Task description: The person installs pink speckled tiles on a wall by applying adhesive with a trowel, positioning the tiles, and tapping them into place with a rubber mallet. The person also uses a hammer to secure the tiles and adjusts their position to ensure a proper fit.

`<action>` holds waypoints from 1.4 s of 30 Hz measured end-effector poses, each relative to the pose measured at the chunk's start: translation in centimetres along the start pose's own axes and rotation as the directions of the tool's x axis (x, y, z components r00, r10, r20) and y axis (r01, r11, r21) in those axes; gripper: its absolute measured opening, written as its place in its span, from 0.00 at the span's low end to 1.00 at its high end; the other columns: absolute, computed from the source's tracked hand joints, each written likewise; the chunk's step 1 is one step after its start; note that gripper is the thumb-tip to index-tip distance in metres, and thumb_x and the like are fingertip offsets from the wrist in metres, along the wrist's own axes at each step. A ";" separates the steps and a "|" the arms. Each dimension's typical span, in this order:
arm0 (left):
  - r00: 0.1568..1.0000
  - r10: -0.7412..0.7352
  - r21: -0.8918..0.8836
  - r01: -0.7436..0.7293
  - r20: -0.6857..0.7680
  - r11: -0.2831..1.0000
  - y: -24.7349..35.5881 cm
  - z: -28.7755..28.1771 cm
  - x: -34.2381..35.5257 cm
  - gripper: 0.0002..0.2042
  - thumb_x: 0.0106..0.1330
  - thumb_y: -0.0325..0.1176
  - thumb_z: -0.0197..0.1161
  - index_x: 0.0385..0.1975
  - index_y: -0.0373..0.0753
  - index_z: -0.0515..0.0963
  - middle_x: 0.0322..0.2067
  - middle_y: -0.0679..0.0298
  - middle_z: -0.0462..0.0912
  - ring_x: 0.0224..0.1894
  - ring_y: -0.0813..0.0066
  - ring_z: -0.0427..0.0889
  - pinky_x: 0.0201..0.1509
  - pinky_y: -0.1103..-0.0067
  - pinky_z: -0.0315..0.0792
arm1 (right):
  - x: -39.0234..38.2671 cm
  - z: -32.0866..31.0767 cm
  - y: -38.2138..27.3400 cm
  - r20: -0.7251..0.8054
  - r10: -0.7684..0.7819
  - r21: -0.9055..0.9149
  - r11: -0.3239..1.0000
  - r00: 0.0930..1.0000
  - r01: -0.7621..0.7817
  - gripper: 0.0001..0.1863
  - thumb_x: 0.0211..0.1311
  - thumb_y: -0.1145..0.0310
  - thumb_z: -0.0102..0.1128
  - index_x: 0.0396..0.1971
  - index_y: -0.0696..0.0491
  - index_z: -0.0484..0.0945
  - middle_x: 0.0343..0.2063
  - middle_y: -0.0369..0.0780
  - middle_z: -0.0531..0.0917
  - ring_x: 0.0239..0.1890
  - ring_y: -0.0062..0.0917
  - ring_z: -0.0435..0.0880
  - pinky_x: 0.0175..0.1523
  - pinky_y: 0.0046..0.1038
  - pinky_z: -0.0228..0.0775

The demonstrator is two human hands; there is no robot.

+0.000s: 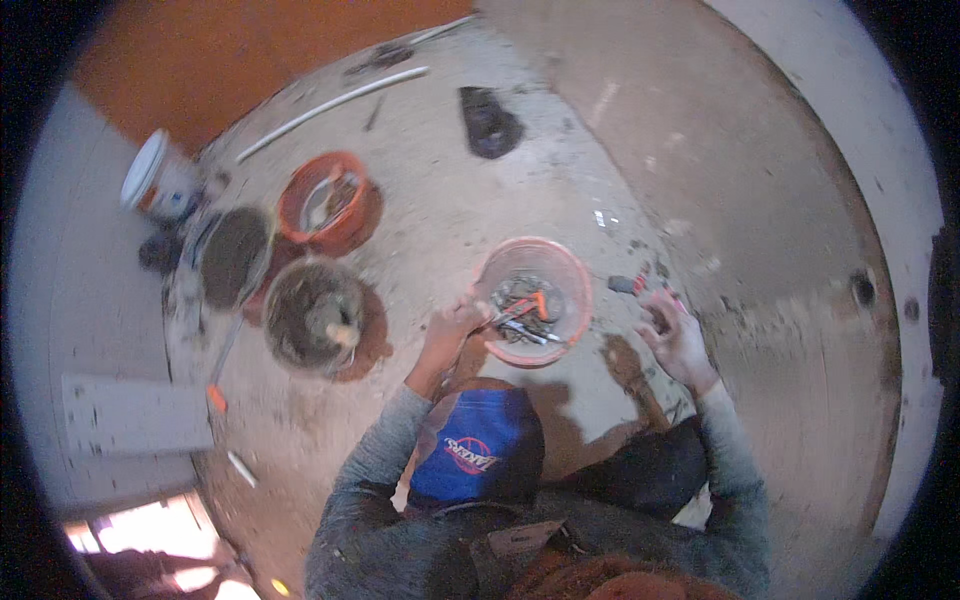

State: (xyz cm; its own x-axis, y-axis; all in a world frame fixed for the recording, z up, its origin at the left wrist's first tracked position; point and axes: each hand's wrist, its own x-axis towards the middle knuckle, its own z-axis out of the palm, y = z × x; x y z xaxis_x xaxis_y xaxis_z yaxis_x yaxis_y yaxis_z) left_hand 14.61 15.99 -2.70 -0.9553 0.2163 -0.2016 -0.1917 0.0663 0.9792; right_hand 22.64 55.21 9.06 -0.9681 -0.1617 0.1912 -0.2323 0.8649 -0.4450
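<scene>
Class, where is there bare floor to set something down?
A free patch of floor lies between the orange bucket and the pink bucket, reaching up toward the dark object. It is crowded at left, around the grey bucket and white bucket, and between the left hand and right hand.

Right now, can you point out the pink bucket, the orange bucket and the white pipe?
Pink bucket (568, 278), head view: bare inner wall, right side.
Orange bucket (342, 239), head view: outer wall, lower part.
White pipe (334, 103), head view: around mid-length.
</scene>
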 end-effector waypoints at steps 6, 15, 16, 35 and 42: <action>0.870 0.142 0.000 -0.161 0.473 0.987 19.1 15.9 1.8 0.06 0.62 0.29 0.67 0.30 0.35 0.76 0.27 0.67 0.80 0.32 0.79 0.80 0.37 0.81 0.74 | -1.3 -4.3 -6.8 -0.179 0.146 0.375 0.924 0.973 -0.069 0.28 0.63 0.62 0.67 0.61 0.54 0.71 0.45 0.45 0.82 0.48 0.37 0.83 0.53 0.37 0.76; 0.645 0.240 -0.197 -0.140 0.726 0.970 40.7 32.8 -4.7 0.08 0.65 0.30 0.66 0.30 0.36 0.75 0.28 0.66 0.79 0.32 0.80 0.79 0.37 0.79 0.74 | -5.6 -26.8 -11.4 -0.650 0.380 0.241 0.924 0.659 -0.296 0.21 0.62 0.66 0.66 0.54 0.55 0.75 0.48 0.45 0.82 0.49 0.36 0.84 0.53 0.38 0.77; 0.599 0.259 -0.200 -0.165 0.757 0.966 44.3 35.1 -6.8 0.08 0.66 0.30 0.66 0.30 0.36 0.75 0.28 0.66 0.79 0.31 0.80 0.79 0.37 0.79 0.74 | -7.2 -30.6 -12.0 -0.667 0.450 0.323 0.893 0.594 -0.314 0.20 0.63 0.66 0.65 0.54 0.55 0.76 0.50 0.45 0.82 0.49 0.35 0.84 0.54 0.38 0.77; -0.660 0.345 -0.545 -0.749 0.668 -0.377 91.3 71.7 -43.2 0.15 0.65 0.33 0.60 0.50 0.36 0.77 0.53 0.53 0.78 0.56 0.51 0.76 0.54 0.62 0.75 | -32.1 -85.7 -24.2 -0.534 0.522 0.601 0.788 -0.665 0.135 0.15 0.69 0.61 0.62 0.45 0.59 0.83 0.28 0.33 0.82 0.28 0.15 0.77 0.33 0.19 0.72; -0.554 0.311 -0.441 -0.820 0.772 -0.365 96.7 77.2 -44.6 0.15 0.63 0.29 0.55 0.50 0.38 0.78 0.56 0.54 0.76 0.59 0.53 0.73 0.58 0.62 0.73 | -32.3 -87.6 -19.6 -0.616 0.221 0.590 0.765 -0.756 -0.257 0.14 0.69 0.64 0.61 0.46 0.58 0.83 0.32 0.39 0.85 0.34 0.20 0.81 0.41 0.23 0.72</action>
State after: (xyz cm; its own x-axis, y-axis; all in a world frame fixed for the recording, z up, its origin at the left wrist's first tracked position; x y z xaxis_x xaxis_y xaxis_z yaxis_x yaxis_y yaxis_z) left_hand 56.11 87.98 99.34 0.6433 0.6532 0.3994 0.7541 -0.6308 -0.1829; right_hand 66.63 85.10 88.22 0.7386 0.6057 0.2960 0.0160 0.4232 -0.9059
